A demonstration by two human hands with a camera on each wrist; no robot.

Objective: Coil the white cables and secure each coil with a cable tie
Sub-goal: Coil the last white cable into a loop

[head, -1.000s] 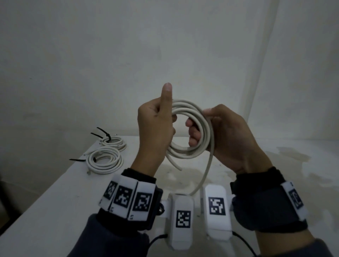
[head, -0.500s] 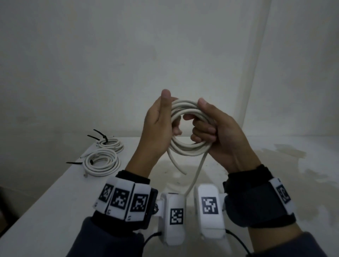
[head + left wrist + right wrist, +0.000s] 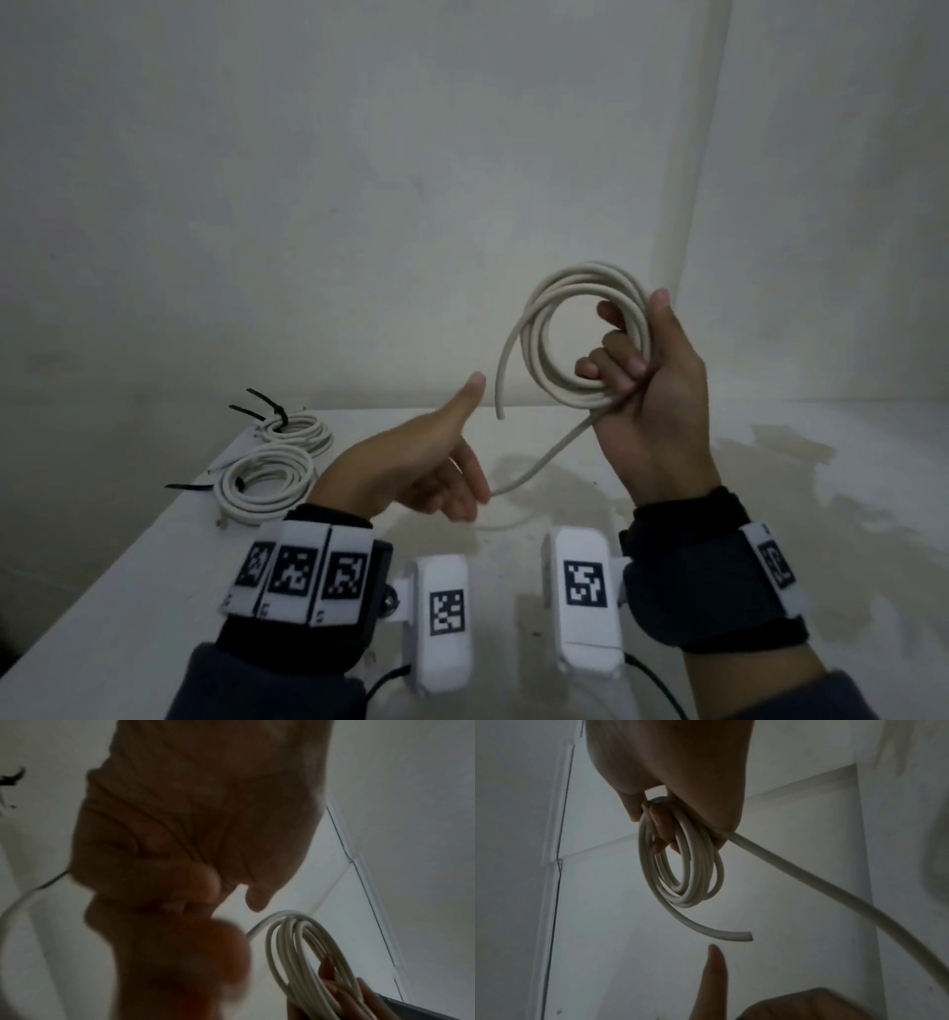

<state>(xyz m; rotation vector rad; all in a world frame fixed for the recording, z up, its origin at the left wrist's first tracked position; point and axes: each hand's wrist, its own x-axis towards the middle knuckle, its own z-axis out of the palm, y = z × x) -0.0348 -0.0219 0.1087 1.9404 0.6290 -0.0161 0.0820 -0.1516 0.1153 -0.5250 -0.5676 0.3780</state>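
My right hand [image 3: 662,401] grips a coil of white cable [image 3: 585,272] and holds it upright in the air above the table. Its fingers pass through the loops in the right wrist view, where the coil [image 3: 706,874] hangs below the palm. The cable's cut end [image 3: 500,411] sticks out free from the coil. A trailing length [image 3: 554,452] drops from the right hand to my left hand [image 3: 411,462], which is low over the table. That hand's thumb is raised and its fingers curl loosely round the trailing length. The left wrist view is blurred.
Two white coils [image 3: 269,483] [image 3: 298,431], each bound with a black cable tie, lie at the far left of the white table [image 3: 128,591]. The table's left edge runs close beside them. A plain wall stands behind. Stains mark the tabletop on the right.
My left hand has let go of the coil and dropped down and left to the trailing cable. My right hand has carried the coil up and to the right.
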